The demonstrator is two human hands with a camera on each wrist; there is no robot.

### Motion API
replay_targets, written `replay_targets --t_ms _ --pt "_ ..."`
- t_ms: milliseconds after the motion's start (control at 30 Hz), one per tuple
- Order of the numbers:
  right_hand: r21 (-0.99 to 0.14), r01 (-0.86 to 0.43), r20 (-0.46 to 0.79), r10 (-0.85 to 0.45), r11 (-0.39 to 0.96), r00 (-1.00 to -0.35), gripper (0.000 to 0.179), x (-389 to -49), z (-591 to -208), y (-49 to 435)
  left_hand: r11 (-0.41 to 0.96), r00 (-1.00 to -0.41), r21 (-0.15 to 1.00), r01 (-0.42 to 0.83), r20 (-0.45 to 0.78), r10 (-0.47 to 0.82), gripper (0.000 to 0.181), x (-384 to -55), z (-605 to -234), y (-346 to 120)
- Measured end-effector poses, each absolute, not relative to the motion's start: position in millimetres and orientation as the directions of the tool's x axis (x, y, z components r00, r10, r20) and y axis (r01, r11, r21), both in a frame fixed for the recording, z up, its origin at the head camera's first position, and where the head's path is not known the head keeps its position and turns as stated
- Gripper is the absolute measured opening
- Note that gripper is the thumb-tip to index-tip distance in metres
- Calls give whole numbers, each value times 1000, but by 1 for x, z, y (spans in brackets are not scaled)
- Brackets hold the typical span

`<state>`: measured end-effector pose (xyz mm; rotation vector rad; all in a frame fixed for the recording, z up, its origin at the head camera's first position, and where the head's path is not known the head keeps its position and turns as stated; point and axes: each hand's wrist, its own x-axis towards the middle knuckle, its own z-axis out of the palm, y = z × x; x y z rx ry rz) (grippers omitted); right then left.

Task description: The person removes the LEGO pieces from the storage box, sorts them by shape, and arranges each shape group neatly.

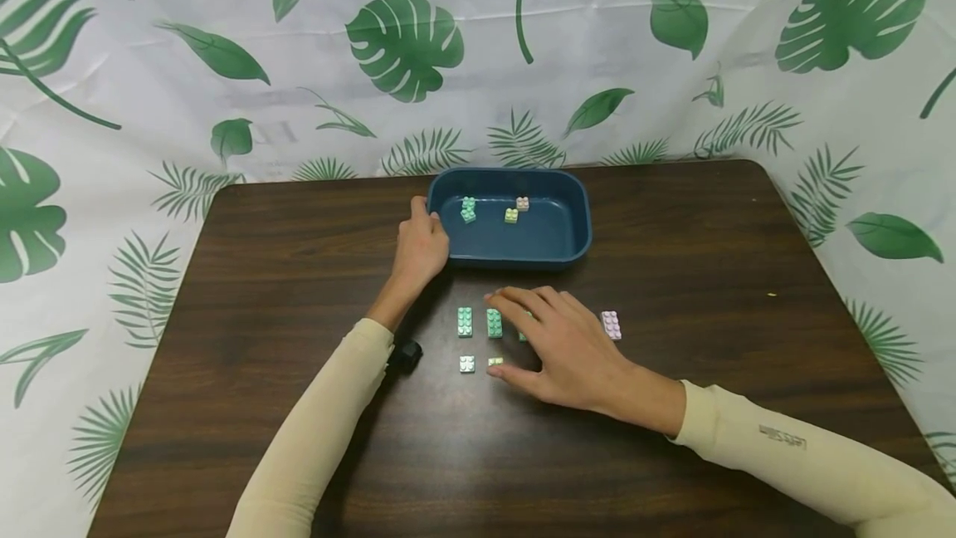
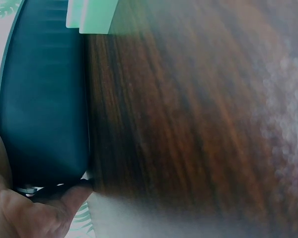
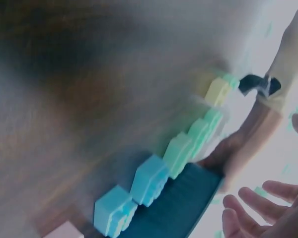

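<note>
My left hand (image 1: 422, 247) grips the left end of a dark blue bin (image 1: 515, 261), with the thumb at its near corner in the left wrist view. Over a row of toy building bricks spreads my right hand (image 1: 571, 347), fingers apart and loosely bent, nothing held. Its thumb tip overlaps a small yellow brick (image 1: 495, 362); the forefinger reaches above a green brick (image 1: 495, 324). Another green brick (image 1: 465, 322) and a small pale brick (image 1: 466, 364) lie to the left. Two blue bricks (image 3: 150, 179), hidden under the hand in the head view, show in the right wrist view.
Inside the bin sit small green bricks (image 1: 468, 209), a yellow brick (image 1: 511, 215) and a pink brick (image 1: 522, 203). A lilac brick (image 1: 611, 325) lies right of my right hand. The brown table (image 1: 299, 272) backs onto a leaf-patterned cloth (image 1: 314, 90).
</note>
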<state>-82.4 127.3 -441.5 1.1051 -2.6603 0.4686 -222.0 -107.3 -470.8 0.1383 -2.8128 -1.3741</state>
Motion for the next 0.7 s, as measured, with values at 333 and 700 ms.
replay_targets --t_ms 333,700 --pt "-245 -641 376 -538 728 -755 81 -128 -437 145 596 -995 798 -92 -47 -91 40 -222 -469 -109" --pt "-219 -551 393 -443 806 -805 71 -199 -437 159 599 -996 796 -86 -50 -77 42 -230 -481 -112"
